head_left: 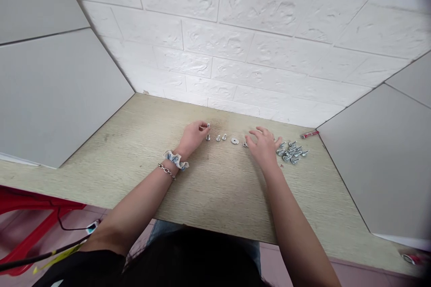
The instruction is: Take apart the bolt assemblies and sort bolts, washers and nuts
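Observation:
My left hand (194, 135) pinches a small metal screw (208, 125) between thumb and fingertips, above another screw (208, 137) standing on the table. To its right are two more small screws (218, 138) and a flat round washer (235, 141). My right hand (264, 142) hovers with spread fingers over a small metal part (245, 144), partly covered by its thumb side; nothing shows in its grasp. Beside the right hand lies a pile of metal screws with washers (292, 152).
The pale wooden table (215, 188) meets a white brick-patterned wall (215, 54). Grey panels stand left (60, 98) and right (380, 157). A red cylindrical object (309, 134) lies by the right panel, another (415, 258) at the lower right. A red stool (33, 233) stands at lower left.

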Demonstrator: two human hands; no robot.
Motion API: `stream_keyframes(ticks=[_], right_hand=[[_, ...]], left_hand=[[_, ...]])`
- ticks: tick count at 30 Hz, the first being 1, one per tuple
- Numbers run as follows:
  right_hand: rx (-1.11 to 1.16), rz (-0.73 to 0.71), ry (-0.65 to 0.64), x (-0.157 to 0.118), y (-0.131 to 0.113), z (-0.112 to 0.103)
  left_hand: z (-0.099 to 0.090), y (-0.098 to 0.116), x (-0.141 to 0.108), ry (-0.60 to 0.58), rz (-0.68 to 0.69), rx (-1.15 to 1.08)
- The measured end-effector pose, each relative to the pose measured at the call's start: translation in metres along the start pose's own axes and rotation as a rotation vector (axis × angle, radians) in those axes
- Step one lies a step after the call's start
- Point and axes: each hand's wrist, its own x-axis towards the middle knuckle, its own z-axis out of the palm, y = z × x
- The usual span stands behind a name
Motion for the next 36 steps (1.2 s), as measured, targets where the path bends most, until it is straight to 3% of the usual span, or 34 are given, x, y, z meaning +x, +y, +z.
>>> stream_keyframes(ticks=[6,10,16,21,26,28,30,33,36], right_hand=[[-0.143,0.178,0.164,0.004,0.034,-0.021],[-0.183,0.26,0.12,0.005,0.05,-0.023],[-0.214,0.291,0.045,0.006,0.053,-0.022],[-0.201,0.29,0.063,0.008,0.055,-0.016],[-0.151,0.259,0.103,0.011,0.05,-0.017],[-0.011,0.24,0.106,0.012,0.041,-0.02],[0.271,0.221,0.047,0.012,0.028,-0.022],[0.774,0.226,-0.142,0.005,0.002,-0.021],[1.058,0.205,-0.307,-0.006,-0.022,-0.016]], left_hand=[[0.002,-0.015,0.005,-0.123,0.04,0.147],[0.0,-0.013,0.005,-0.161,0.046,0.181],[-0.004,-0.009,0.002,-0.221,0.065,0.199],[-0.005,-0.009,0.002,-0.179,-0.017,0.174],[-0.014,0.005,0.001,0.083,0.054,0.079],[-0.016,0.015,-0.004,0.168,0.14,0.036],[-0.015,0.024,-0.013,0.158,0.223,0.001],[-0.007,0.035,-0.027,-0.036,0.34,-0.037],[0.004,0.039,-0.037,-0.189,0.389,-0.119]])
